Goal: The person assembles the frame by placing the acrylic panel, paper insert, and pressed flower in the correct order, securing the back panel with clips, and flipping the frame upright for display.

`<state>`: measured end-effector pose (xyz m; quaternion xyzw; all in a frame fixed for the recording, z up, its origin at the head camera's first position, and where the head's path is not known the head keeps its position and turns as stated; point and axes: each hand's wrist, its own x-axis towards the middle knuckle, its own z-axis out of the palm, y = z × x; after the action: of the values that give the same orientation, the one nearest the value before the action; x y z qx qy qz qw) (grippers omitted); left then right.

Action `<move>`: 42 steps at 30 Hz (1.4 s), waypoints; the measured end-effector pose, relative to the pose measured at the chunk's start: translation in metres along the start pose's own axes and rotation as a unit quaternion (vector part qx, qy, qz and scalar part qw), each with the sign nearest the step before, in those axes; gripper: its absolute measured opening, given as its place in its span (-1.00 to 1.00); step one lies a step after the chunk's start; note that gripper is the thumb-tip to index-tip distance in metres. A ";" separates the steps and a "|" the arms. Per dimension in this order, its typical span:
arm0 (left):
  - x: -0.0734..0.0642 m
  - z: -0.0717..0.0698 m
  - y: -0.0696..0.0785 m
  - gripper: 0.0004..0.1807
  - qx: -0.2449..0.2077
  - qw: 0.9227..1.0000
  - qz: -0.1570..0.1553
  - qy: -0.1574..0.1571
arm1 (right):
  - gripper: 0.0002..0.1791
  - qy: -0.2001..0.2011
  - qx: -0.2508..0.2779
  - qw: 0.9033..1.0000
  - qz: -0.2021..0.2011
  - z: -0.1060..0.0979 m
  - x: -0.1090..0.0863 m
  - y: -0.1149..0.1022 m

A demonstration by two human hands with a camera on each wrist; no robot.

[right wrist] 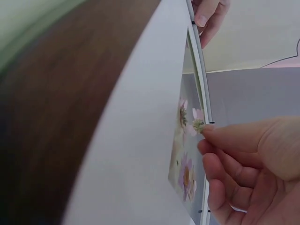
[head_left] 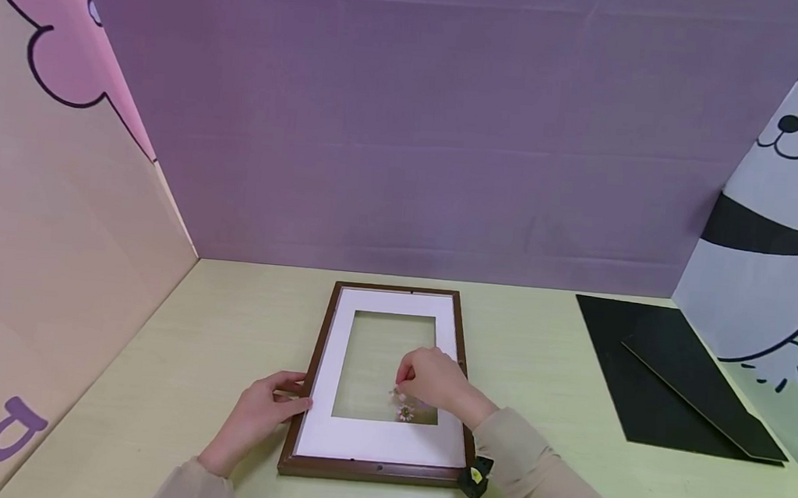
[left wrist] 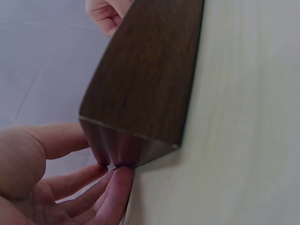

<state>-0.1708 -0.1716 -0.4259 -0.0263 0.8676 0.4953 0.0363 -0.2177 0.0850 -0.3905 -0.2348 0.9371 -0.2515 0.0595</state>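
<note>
A brown wooden picture frame with a white mat lies flat on the table. My left hand grips its left side, the thumb and fingers at the edge molding. Over the lower right of the window, my right hand pinches a small pressed flower with pale pink petals and a green centre between thumb and forefinger. Below it, another pink flower lies on the clear pane, and its reflection shows in the right wrist view.
At the table's right side lie black boards, one overlapping the other. A purple wall closes off the back, with printed panels left and right. A small black device is on the right wrist, near the frame's lower right corner.
</note>
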 end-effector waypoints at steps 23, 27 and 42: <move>0.000 -0.001 -0.001 -0.49 0.004 1.000 0.008 -0.002 | -0.97 0.008 0.008 1.000 0.002 -0.001 0.003 0.001; 0.000 0.000 -0.001 -0.49 0.005 1.000 0.009 -0.001 | -0.94 0.011 0.017 1.000 0.006 -0.005 0.001 0.003; -0.002 -0.001 0.000 -0.49 0.012 1.000 0.010 0.000 | -0.97 0.051 -0.001 0.997 0.059 -0.038 -0.032 0.051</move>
<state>-0.1693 -0.1723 -0.4253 -0.0175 0.8735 0.4855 0.0317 -0.2188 0.1557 -0.3834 -0.1665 0.9513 -0.2582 0.0264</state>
